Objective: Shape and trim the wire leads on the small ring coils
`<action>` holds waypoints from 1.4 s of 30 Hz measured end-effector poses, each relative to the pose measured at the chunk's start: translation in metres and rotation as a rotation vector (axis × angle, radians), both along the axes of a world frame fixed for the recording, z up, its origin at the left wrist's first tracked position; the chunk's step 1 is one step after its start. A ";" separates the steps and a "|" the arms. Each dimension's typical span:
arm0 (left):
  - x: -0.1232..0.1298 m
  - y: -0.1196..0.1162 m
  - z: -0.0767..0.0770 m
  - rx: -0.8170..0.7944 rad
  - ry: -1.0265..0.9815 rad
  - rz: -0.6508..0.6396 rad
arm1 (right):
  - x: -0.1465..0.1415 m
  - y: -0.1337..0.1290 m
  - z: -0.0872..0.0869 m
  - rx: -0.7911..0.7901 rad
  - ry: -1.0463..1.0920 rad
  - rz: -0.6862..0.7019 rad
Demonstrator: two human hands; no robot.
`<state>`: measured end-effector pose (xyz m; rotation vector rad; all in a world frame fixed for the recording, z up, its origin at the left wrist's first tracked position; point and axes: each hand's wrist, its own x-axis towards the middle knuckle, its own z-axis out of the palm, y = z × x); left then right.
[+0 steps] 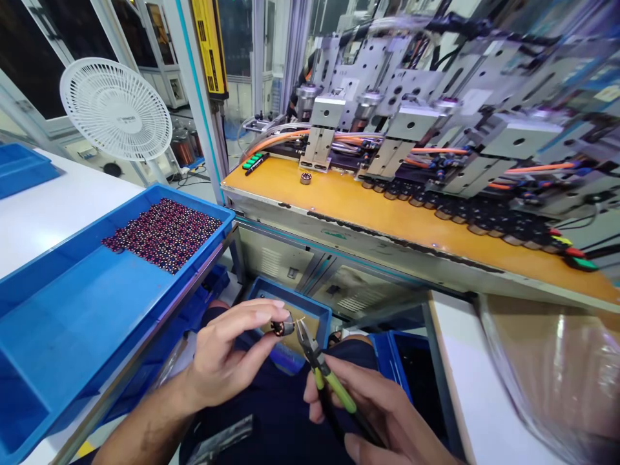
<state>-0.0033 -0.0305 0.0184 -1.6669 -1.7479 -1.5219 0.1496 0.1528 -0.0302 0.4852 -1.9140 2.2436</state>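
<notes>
1. Wound stator [283, 326], small and dark with copper colour inside, is at the lower centre of the frame, raised above a blue bin [325, 323].
2. Left hand [225, 361] is closed to a pinch: the thumb and the fingers hold this stator by its sides.
3. Thin wires [299, 321] come out from the stator toward the right of the frame.
4. Right hand [375, 400], at the lower right of centre, is curled around the green-and-black handles of the cutting pliers [314, 358].
5. The pliers are tilted, with their tips just beside the wires; whether they touch, I cannot tell.
6. At the left side lies a long blue tray [82, 300], and many small dark parts [167, 236] cover its far end.
7. In the upper right, a row of round parts [477, 223] stands on the orange bench top [339, 197], below the machine fixtures [407, 123].
8. One metal ring [305, 178] sits apart from this row, near the upper centre.
9. White fan [121, 116] stands in the upper left.
</notes>
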 end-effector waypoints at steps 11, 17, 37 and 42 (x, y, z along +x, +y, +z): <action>0.000 -0.002 -0.002 -0.010 -0.021 0.008 | -0.003 -0.001 0.000 -0.065 -0.018 0.032; 0.002 -0.002 -0.003 -0.033 -0.020 0.049 | -0.008 -0.007 -0.004 -0.089 -0.062 0.024; 0.001 0.008 -0.005 0.106 -1.264 -0.211 | -0.115 0.133 0.059 1.121 0.122 -1.039; 0.003 0.004 -0.008 0.106 -1.317 -0.306 | -0.174 0.175 0.055 1.181 -0.040 -1.062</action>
